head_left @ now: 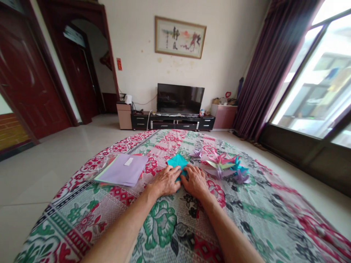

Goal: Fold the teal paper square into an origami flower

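A turquoise sheet of origami paper (177,160), folded into a small diamond shape, lies on the cloth in front of me. My left hand (166,180) presses on its left and lower side, with the fingers bent over it. From the right, my right hand (195,179) holds it down, fingertips curled close to those of the left. The lower part of the paper is hidden under both hands. To the left lies a stack of coloured paper (120,175) with a lilac sheet on top and a small white slip (128,162) on it.
Several folded paper cranes (219,166) in pink, lilac, green and blue sit to the right, with a lilac one (197,152) farther back. A flowered tablecloth (159,219) covers the round table. Beyond stand a television (180,98) and a low cabinet (175,123).
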Demonstrator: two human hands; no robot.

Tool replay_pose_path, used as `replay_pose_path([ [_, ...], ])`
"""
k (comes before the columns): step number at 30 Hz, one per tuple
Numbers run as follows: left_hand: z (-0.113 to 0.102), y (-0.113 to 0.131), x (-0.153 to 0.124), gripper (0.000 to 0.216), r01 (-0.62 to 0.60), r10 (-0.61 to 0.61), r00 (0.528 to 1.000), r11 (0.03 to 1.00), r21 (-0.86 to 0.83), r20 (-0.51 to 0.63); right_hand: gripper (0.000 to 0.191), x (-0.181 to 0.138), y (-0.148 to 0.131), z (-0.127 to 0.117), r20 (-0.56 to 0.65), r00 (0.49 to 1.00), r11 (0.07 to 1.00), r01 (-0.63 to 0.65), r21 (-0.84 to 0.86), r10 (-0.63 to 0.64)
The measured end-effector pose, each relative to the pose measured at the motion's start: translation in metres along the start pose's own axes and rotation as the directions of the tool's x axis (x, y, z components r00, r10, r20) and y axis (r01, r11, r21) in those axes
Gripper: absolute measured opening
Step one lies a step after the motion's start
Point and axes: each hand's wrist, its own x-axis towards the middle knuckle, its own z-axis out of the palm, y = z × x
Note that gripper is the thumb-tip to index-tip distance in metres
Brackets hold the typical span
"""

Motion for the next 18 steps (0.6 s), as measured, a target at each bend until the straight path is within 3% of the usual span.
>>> replay_pose_path([
  [10,-0.001,0.005,-0.003,0.046,-0.001,0.001,1.000,1.000,0.029,-0.005,0.035,0.010,0.018,0.003,0.018,1.000,0.998,-0.011,0.059,0.010],
  [18,0.000,0.005,-0.002,0.045,-0.005,0.005,1.000,1.000,0.024,-0.002,0.025,0.023,0.026,0.000,0.036,0.995,0.992,-0.100,0.078,0.097],
])
